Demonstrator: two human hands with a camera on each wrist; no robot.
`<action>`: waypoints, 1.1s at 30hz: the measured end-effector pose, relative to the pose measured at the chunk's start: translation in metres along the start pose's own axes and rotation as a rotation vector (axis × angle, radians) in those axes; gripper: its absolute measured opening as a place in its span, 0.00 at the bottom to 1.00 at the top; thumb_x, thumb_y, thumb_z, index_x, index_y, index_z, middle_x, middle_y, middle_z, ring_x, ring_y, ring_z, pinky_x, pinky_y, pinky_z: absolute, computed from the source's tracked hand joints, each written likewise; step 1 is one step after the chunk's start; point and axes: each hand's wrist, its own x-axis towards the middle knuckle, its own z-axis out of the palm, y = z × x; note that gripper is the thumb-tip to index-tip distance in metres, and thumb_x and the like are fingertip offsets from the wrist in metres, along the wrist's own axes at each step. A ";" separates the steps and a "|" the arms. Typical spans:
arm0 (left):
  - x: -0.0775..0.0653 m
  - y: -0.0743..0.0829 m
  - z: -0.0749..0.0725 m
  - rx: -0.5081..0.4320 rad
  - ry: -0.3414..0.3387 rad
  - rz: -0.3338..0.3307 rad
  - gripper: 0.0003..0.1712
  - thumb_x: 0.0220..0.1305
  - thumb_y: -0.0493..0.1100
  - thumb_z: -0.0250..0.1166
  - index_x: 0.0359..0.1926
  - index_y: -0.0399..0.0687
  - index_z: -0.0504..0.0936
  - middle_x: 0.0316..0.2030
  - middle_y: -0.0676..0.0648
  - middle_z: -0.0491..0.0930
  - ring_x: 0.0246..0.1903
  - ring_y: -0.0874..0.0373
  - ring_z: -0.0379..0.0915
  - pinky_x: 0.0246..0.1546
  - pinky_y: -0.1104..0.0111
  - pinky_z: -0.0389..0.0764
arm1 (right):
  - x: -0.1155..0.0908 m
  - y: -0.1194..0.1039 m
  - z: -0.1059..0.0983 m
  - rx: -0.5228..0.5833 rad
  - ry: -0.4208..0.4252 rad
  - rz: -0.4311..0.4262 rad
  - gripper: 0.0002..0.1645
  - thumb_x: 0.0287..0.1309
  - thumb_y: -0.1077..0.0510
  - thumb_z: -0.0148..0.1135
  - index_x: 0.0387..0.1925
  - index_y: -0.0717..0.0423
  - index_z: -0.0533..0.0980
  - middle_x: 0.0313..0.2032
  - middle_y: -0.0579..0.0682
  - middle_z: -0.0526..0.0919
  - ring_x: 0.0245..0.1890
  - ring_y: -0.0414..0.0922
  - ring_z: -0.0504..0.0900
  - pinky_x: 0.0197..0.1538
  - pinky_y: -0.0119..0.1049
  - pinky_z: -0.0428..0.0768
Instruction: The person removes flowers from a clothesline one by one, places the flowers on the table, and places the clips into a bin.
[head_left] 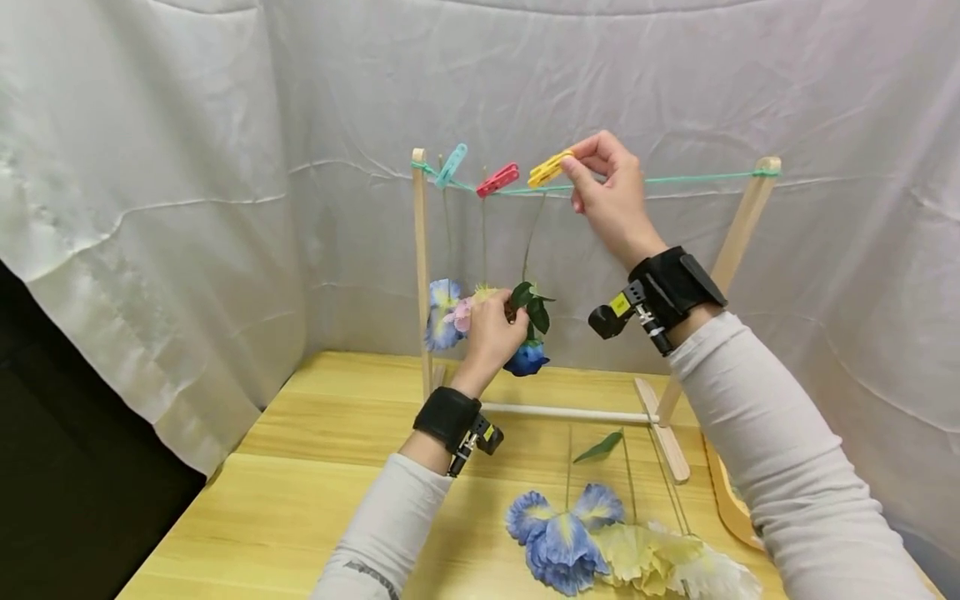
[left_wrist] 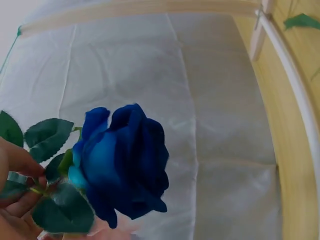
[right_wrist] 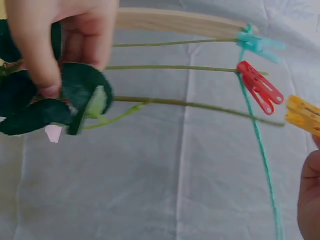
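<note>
My left hand (head_left: pixel 491 337) pinches the leafy stem of a blue artificial rose (left_wrist: pixel 122 165), which hangs head down. The stem runs up past the green string (head_left: pixel 697 178); its tip shows just beyond the string in the right wrist view. My right hand (head_left: pixel 613 198) holds a yellow clothespin (head_left: pixel 550 169) between thumb and fingers, close to that tip. To its left, a red clothespin (head_left: pixel 498 179) and a light-blue clothespin (head_left: pixel 451 165) grip the string, each with a flower stem. A blue-violet flower (head_left: pixel 444 312) and a pink flower (head_left: pixel 461 314) hang there, the pink partly behind my left hand.
The string spans two wooden posts (head_left: pixel 422 275), joined low down by a white rod (head_left: pixel 570 412). On the wooden table (head_left: pixel 330 500) lie a blue iris-like flower (head_left: pixel 564 546), a pale yellow flower (head_left: pixel 645 554), a white flower (head_left: pixel 716 575) and a loose leaf (head_left: pixel 598 447). A yellow-orange container (head_left: pixel 723 492) stands right.
</note>
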 end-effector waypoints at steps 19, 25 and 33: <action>-0.076 -0.009 0.001 -0.103 -0.390 -0.151 0.09 0.57 0.38 0.61 0.21 0.45 0.79 0.14 0.51 0.73 0.12 0.65 0.60 0.16 0.76 0.60 | -0.068 0.035 -0.129 -0.431 -0.461 0.286 0.15 0.68 0.55 0.48 0.46 0.65 0.67 0.35 0.42 0.79 0.38 0.35 0.79 0.45 0.22 0.77; -0.098 -0.030 -0.005 -0.088 -0.554 -0.248 0.16 0.57 0.39 0.63 0.13 0.47 0.74 0.11 0.54 0.69 0.10 0.64 0.56 0.15 0.75 0.58 | -0.120 0.073 -0.174 -0.388 -0.686 0.489 0.17 0.70 0.57 0.44 0.46 0.71 0.65 0.34 0.50 0.77 0.34 0.38 0.78 0.42 0.30 0.80; -0.134 -0.038 0.005 -0.073 -0.681 -0.287 0.30 0.55 0.39 0.66 0.06 0.54 0.57 0.07 0.59 0.51 0.09 0.66 0.46 0.14 0.75 0.51 | -0.178 0.120 -0.239 -0.465 -0.761 0.964 0.16 0.69 0.55 0.46 0.42 0.67 0.67 0.31 0.51 0.74 0.29 0.41 0.78 0.34 0.34 0.76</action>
